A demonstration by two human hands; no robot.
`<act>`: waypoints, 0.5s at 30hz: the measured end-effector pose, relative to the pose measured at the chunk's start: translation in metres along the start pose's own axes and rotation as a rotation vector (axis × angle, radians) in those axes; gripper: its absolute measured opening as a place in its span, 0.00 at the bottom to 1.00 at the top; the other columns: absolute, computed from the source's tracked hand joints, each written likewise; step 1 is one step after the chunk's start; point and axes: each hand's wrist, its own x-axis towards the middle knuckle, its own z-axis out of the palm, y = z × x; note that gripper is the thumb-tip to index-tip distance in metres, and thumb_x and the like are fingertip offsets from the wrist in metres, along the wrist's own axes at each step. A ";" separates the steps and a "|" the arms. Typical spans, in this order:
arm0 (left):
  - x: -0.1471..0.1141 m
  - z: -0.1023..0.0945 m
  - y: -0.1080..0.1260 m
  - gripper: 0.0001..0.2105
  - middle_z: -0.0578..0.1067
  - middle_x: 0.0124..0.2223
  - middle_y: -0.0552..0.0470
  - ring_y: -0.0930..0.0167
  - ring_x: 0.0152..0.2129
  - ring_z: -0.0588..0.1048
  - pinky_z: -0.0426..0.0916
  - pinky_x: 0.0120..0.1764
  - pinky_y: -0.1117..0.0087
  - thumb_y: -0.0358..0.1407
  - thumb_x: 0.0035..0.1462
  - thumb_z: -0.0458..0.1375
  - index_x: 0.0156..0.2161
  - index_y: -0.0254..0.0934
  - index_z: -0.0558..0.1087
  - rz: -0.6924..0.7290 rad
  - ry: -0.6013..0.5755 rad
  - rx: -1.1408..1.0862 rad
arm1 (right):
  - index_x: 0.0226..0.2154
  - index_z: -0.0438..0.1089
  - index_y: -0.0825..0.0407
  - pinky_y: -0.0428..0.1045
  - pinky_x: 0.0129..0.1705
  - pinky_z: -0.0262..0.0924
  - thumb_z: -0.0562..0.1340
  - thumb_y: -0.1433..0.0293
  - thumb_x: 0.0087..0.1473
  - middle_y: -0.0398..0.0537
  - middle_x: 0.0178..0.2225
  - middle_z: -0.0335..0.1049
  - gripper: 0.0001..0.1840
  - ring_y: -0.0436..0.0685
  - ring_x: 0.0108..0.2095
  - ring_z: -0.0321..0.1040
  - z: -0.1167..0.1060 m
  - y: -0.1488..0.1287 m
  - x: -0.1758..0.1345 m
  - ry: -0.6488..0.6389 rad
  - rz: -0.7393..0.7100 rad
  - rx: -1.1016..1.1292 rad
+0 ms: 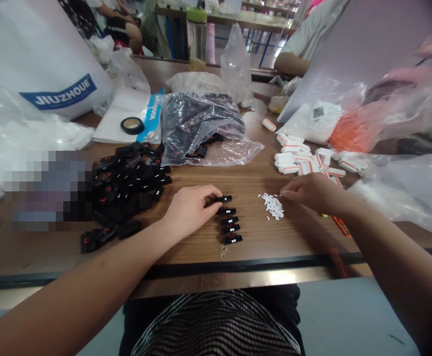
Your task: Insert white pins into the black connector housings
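My left hand pinches the left end of a small black plastic connector block with a white dot on its front. Below it, several similar black blocks form a column on the table, each showing white dots. My right hand is at the right edge of a heap of tiny white pegs. Its thumb and fingertips are pressed together, and anything between them is too small to make out. Just beyond that hand lie white pieces with orange stripes.
On the left spreads a pile of black parts. A clear bag of black parts and black tape on papers lie behind. At right are plastic bags and an orange tool. A bottle stands at the back.
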 end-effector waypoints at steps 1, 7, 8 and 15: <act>0.000 0.000 0.000 0.06 0.72 0.24 0.59 0.73 0.24 0.70 0.62 0.32 0.70 0.34 0.55 0.64 0.39 0.42 0.78 0.001 0.000 -0.001 | 0.29 0.80 0.47 0.47 0.25 0.58 0.62 0.62 0.51 0.42 0.24 0.78 0.12 0.54 0.24 0.72 0.000 0.000 0.000 -0.007 0.002 -0.004; 0.000 -0.001 0.001 0.06 0.71 0.22 0.59 0.73 0.23 0.69 0.62 0.32 0.71 0.35 0.55 0.64 0.39 0.42 0.78 -0.016 -0.011 0.019 | 0.28 0.81 0.47 0.49 0.26 0.56 0.63 0.59 0.52 0.43 0.22 0.77 0.12 0.56 0.24 0.71 0.003 -0.003 -0.004 0.071 0.063 -0.060; 0.000 -0.001 0.002 0.06 0.71 0.22 0.59 0.73 0.23 0.70 0.62 0.32 0.70 0.35 0.55 0.64 0.39 0.42 0.78 -0.018 -0.011 0.019 | 0.28 0.81 0.47 0.49 0.27 0.56 0.63 0.59 0.52 0.45 0.23 0.77 0.13 0.57 0.25 0.72 0.004 -0.007 -0.006 0.091 0.067 -0.087; 0.000 -0.002 0.005 0.06 0.72 0.23 0.58 0.72 0.24 0.70 0.62 0.31 0.70 0.34 0.55 0.64 0.39 0.41 0.78 -0.039 -0.022 0.000 | 0.28 0.79 0.48 0.51 0.28 0.56 0.60 0.61 0.53 0.47 0.24 0.77 0.13 0.59 0.27 0.72 0.011 -0.027 -0.016 0.119 0.158 -0.187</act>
